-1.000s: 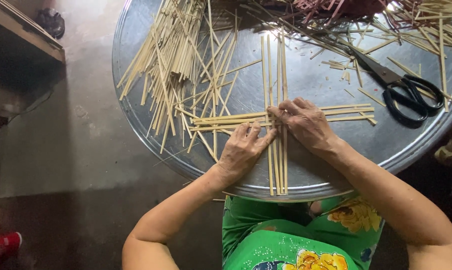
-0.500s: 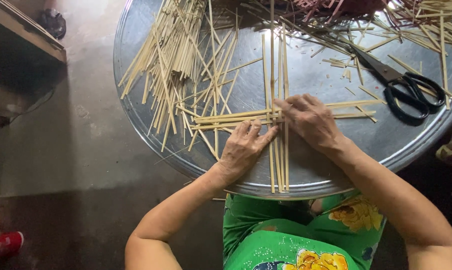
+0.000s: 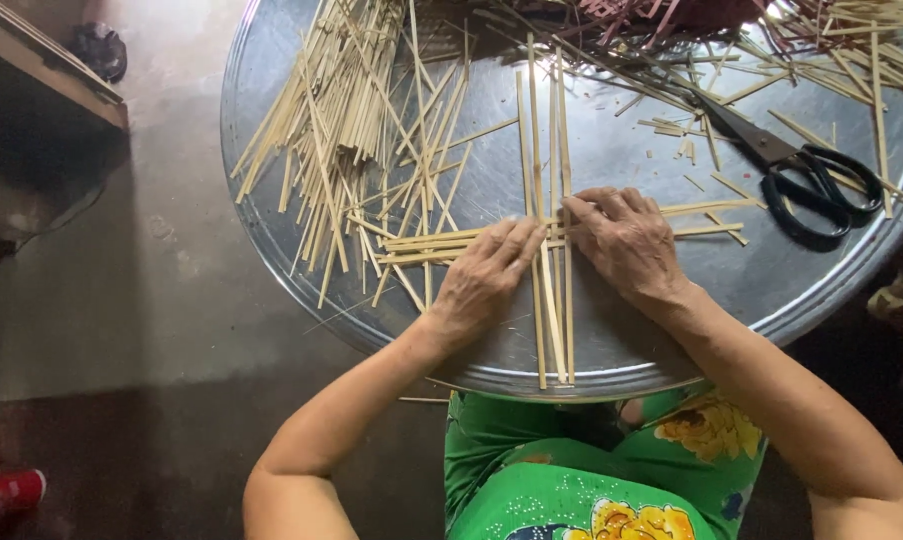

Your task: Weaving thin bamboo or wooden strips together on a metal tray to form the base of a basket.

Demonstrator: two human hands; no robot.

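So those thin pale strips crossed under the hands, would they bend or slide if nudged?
The strips look long, thin and flat, so probably light and springy. On the smooth metal tray they would likely slide; both hands, left hand and right hand, press them down.

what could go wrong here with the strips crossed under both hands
The crossed strips are pinned only by the left hand and right hand; easing off could let them slide on the smooth metal tray. The upright strips overhang the near rim and could snag. The loose pile lies close and could tangle in.

It looked like a home craft workplace: a round metal tray (image 3: pixel 272 130) of bamboo strips (image 3: pixel 342 110) and scissors (image 3: pixel 802 170) sat low over a bare concrete floor (image 3: pixel 142 300).
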